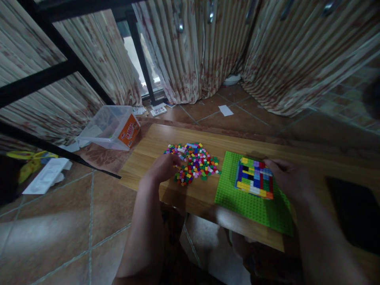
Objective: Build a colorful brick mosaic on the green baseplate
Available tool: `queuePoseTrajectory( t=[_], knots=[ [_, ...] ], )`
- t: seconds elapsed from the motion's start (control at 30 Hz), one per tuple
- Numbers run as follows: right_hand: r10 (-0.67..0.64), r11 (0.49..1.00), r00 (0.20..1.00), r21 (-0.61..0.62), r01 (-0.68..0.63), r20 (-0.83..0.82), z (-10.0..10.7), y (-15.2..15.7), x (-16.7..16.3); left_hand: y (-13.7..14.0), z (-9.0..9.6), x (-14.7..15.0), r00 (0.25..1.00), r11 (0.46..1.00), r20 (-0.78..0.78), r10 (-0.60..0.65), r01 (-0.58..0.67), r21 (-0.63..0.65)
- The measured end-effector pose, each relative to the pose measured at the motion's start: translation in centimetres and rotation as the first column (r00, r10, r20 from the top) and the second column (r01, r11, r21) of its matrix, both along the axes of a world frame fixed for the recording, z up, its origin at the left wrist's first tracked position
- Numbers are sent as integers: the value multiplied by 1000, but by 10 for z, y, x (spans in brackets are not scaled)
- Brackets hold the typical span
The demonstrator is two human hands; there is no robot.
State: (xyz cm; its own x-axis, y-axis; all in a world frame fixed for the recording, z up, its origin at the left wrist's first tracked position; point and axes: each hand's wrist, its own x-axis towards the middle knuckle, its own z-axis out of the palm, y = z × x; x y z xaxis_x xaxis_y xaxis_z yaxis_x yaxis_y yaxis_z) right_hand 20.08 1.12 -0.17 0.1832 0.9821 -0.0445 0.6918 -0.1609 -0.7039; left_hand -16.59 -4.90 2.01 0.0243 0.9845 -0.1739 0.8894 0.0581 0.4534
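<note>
A mound of small multicoloured toy bricks (197,160) lies loose on a wooden bench. At its left side is my left hand (166,166), fingers curled down among the bricks; whatever they pinch is too small to make out. To the right, a green studded baseplate (225,194) carries a boxy toy-brick structure (253,178), its top a patchwork of yellow, blue, red, white and black pieces. My right hand (283,174) grips the structure's right side, with fingertips at the far right corner. The palm side of this hand is hidden.
A dark flat object (356,213) lies on the bench (148,144) at the right. On the floor beyond the left end stands a clear plastic bin (109,126) with an orange label. A black metal frame (71,65) crosses the left side, and curtains hang behind.
</note>
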Motion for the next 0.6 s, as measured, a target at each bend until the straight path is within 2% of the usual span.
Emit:
queuePoseTrajectory(
  t=[0.17,0.4,0.6],
  knots=[
    [16,1000,1000,14,-15,-24,-1,0,1,0,1,0,1000,1000,-9,17,-17,7],
    [21,1000,999,-20,-20,38,9,-2,-4,-2,-2,-4,1000,1000,16,26,-26,-2],
    [20,999,1000,-30,-21,-17,4,-1,-1,0,1,-1,1000,999,-1,16,-16,-34]
  ],
)
